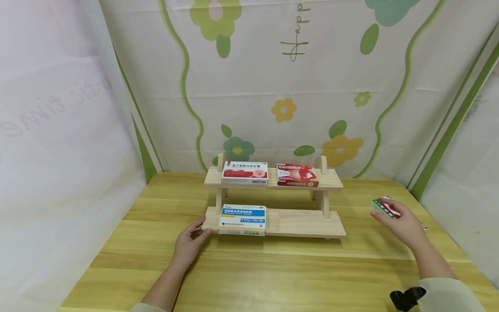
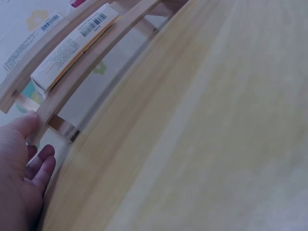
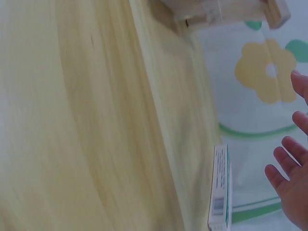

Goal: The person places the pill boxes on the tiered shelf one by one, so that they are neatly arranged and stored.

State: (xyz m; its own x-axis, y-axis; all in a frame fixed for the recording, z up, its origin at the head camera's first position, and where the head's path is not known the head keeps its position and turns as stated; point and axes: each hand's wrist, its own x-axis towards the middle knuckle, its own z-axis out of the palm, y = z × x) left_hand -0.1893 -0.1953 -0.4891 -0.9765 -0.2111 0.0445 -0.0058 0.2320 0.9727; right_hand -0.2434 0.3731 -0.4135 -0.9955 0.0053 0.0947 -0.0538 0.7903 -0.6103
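Note:
A two-tier wooden shelf [image 1: 296, 222] stands on the table. My left hand [image 1: 189, 245] holds the left end of its lower board, the thumb [image 2: 26, 124] against the board's edge in the left wrist view. Near that hand, a blue-and-white medicine box [image 1: 242, 219] lies on the lower tier. At the right, my right hand [image 1: 401, 221] is over a green, white and red medicine box [image 1: 383, 209] on the table, partly hiding it. In the right wrist view the fingers [image 3: 288, 161] are spread, apart from the box [image 3: 219, 187].
On the upper tier are a white-and-red medicine box [image 1: 244, 172] at left and a red medicine box [image 1: 297, 175] at right. Behind the wooden table [image 1: 273, 273] hangs a flower-patterned cloth [image 1: 241, 95], with further cloth at both sides.

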